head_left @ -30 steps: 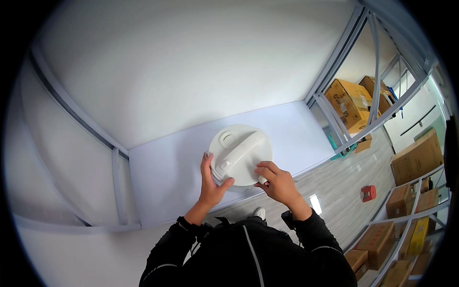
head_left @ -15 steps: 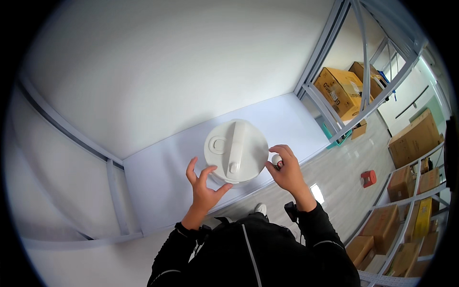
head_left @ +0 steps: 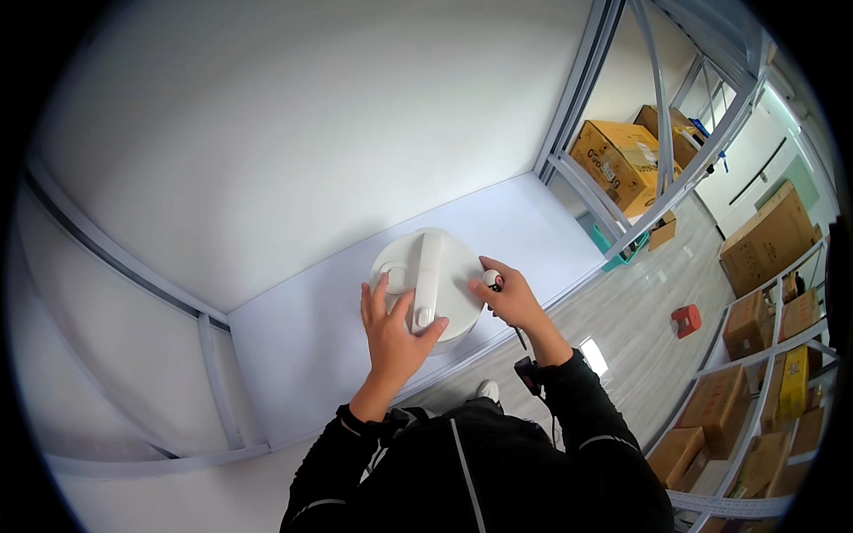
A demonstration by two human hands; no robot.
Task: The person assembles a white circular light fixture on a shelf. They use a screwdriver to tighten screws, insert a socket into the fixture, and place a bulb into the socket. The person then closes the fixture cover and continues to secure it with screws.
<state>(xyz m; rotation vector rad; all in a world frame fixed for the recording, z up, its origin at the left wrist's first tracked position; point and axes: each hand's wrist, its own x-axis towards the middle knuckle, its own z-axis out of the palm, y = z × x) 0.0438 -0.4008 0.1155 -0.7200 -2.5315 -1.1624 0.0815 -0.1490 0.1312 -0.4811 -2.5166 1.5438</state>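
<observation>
A round white lidded appliance [head_left: 458,280] stands on a pale shelf board. A broad handle bar [head_left: 431,266] crosses its lid, with an oval button at the near end and a ring-shaped recess to the left. My left hand [head_left: 391,336] lies over the near left of the lid, fingers spread, thumb close to the button end. At the appliance's right edge, my right hand [head_left: 515,300] is curled round a small thing with a white rounded end [head_left: 491,279] and dark parts; its kind is hidden by the fingers. A thin dark strand hangs below that hand.
The pale shelf board [head_left: 306,311] meets a white wall behind, with grey metal posts [head_left: 577,89] on both sides. Cardboard boxes [head_left: 622,164] and a teal crate stand beyond the right post. Farther right are a red object [head_left: 685,321] on the floor and racks of boxes [head_left: 715,404].
My left hand has moved up from the near rim onto the lid. The right hand has shifted slightly left against the rim, still holding the small white-ended thing. The view has moved slightly.
</observation>
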